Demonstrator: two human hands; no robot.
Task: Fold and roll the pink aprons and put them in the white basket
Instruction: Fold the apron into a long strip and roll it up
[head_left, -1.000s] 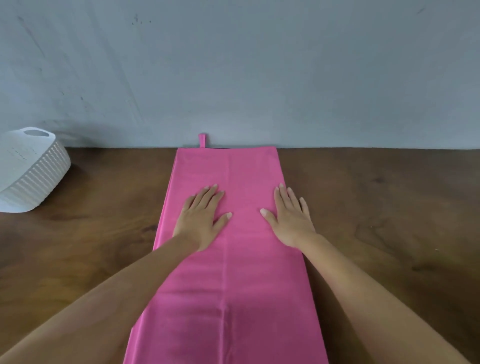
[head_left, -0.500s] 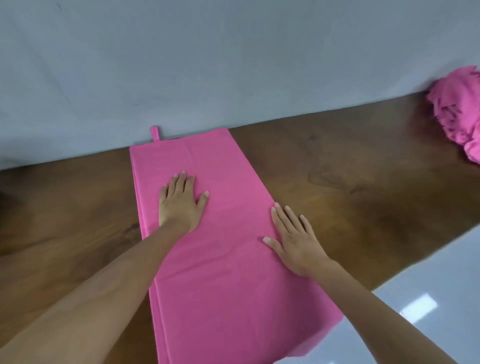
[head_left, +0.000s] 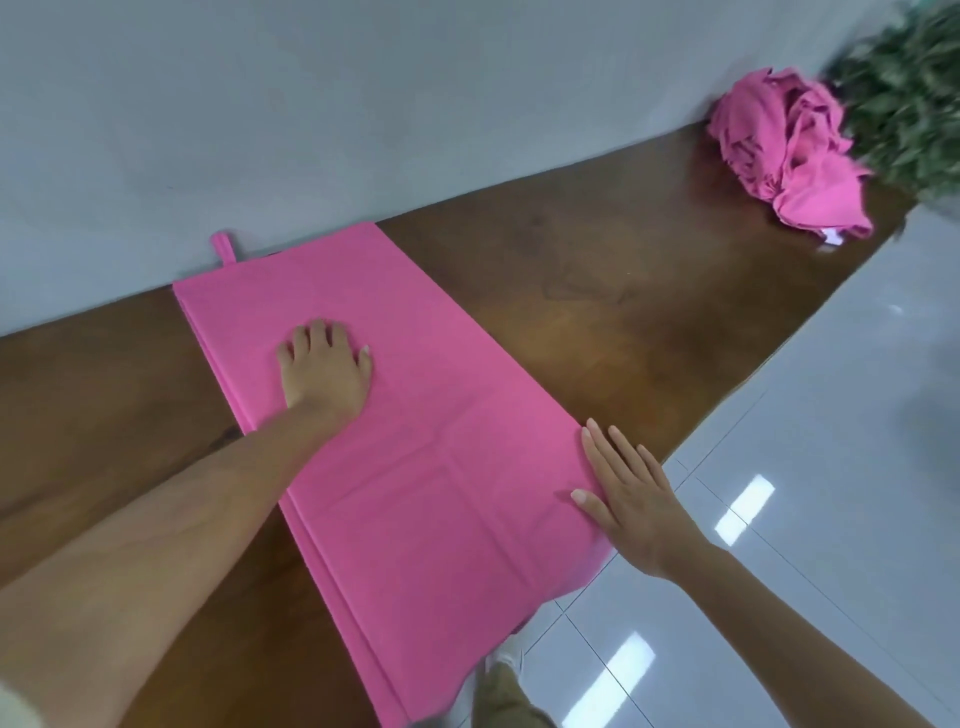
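Risk first: the folded pink apron (head_left: 415, 441) lay aslant on the counter (head_left: 597, 291), and its near end ran past the counter's edge, out over the tiled floor (head_left: 831, 415). If the pressure came off, that overhanging cloth could well have dragged the stack askew or pulled it down. Along the left side the layers showed as stepped lines rather than one clean edge, so a roll started from there would likely have come out crooked or coned.

The left hand (head_left: 324, 371) pressed flat on the upper half, its fingers (head_left: 317, 338) close together. The right hand (head_left: 631, 499) lay flat at the apron's right edge, fingers (head_left: 618, 452) straight and slightly fanned; neither hand pinched any cloth.

The apron itself looked smooth and matte, a long rectangle with faint crease lines crossing near its middle and a small loop (head_left: 222, 248) poking up against the wall. A crumpled pile of aprons (head_left: 784, 150) waited at the far right beside a blurred plant (head_left: 909, 88). The white basket was out of view.
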